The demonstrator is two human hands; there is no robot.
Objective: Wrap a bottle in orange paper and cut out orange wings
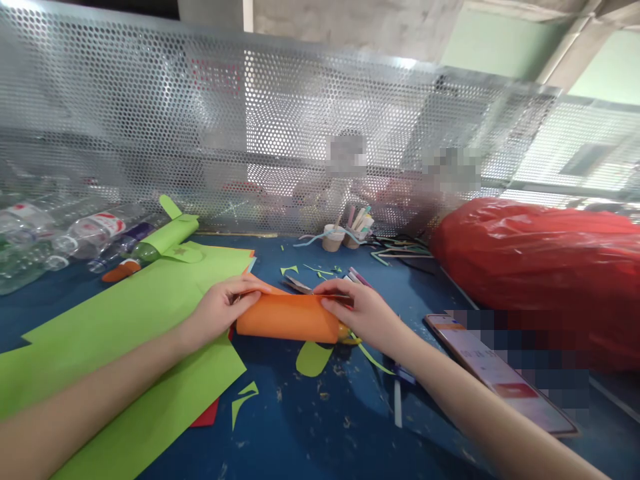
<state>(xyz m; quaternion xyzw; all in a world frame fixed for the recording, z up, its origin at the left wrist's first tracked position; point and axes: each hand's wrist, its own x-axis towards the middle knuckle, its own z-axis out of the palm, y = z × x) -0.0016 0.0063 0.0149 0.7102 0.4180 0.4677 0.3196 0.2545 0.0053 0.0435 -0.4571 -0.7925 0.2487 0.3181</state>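
Orange paper roll [289, 318] lies mid-frame on the blue table [310, 427], held at both ends. The left hand [220, 308] pinches its left end, fingers curled over the top edge; the right hand [361, 311] presses down on its right end with fingers laid flat. To roll it well, I judge both ends should turn evenly, keeping the edge aligned so the tube stays straight. Green paper sheet [115, 333] lies at lower left, a phone [500, 377] at lower right, scissors [300, 285] just behind the roll.
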